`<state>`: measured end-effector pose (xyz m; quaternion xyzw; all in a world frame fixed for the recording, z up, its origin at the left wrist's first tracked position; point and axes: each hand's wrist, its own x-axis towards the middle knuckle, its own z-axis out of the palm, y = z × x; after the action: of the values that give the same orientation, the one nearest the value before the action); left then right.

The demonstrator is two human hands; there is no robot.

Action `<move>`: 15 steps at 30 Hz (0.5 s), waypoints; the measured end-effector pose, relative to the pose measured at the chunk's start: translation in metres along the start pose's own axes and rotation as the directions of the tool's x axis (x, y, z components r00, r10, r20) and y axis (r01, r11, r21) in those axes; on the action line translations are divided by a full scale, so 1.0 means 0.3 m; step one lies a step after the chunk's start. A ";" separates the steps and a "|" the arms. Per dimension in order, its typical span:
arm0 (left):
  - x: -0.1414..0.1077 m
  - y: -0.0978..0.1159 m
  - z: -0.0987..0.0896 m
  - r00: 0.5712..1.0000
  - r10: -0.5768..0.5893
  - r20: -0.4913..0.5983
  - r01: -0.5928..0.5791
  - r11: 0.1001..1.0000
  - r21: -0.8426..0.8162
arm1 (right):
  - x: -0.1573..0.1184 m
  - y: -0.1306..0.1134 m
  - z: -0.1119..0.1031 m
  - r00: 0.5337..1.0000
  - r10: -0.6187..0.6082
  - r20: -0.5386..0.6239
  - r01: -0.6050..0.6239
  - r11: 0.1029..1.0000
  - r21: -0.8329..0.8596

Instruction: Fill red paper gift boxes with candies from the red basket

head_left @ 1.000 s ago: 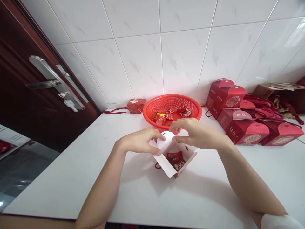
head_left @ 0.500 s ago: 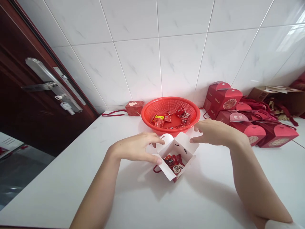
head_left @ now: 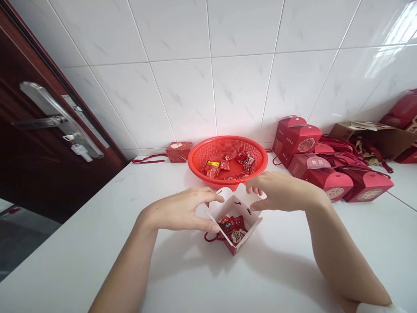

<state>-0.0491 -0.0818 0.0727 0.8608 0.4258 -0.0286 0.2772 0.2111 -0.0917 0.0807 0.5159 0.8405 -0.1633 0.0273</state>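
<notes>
An open gift box [head_left: 233, 249], red outside and white inside, stands on the white table with its top flaps raised. Several red-wrapped sweets [head_left: 233, 226] lie in it, and a dark red cord [head_left: 211, 237] loops out at its left. At the box's left side is my left hand [head_left: 189, 209], its thumb against the near left edge and its fingers apart over the left flap. My right hand [head_left: 276, 191] is at the back right flap, thumb and fingers spread around it without a visible grip.
Behind the box sits a red plastic basket [head_left: 228, 141] holding several sweets. A small red box [head_left: 179, 152] stands left of it. Closed red boxes [head_left: 301, 141] are stacked on the right, near a cardboard box [head_left: 389, 141]. A tiled wall [head_left: 182, 100] runs behind.
Both hands have shifted slightly left and down in view. The box's near flaps now stand more upright, and my right hand is closer to the back right flap. The camera view has moved a little.
</notes>
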 end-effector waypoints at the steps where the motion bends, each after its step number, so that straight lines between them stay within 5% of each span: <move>1: 0.004 -0.003 0.003 1.000 0.021 -0.002 -0.021 1.000 -0.016 | -0.003 -0.004 0.000 0.999 -0.040 -0.012 0.041 0.999 0.029; 7: 0.035 0.017 0.022 0.985 0.171 -0.015 -0.171 0.979 -0.113 | 0.001 -0.051 0.012 0.958 -0.284 0.036 0.275 0.949 0.151; 15: 0.065 0.019 0.069 0.998 0.012 -0.061 -0.015 0.998 -0.060 | 0.025 -0.050 0.045 0.947 -0.268 0.175 0.252 0.961 0.112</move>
<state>-0.0286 -0.0811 0.0523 0.8554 0.4289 0.0123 0.2903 0.1928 -0.0958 0.0701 0.3835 0.8867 -0.2505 0.0620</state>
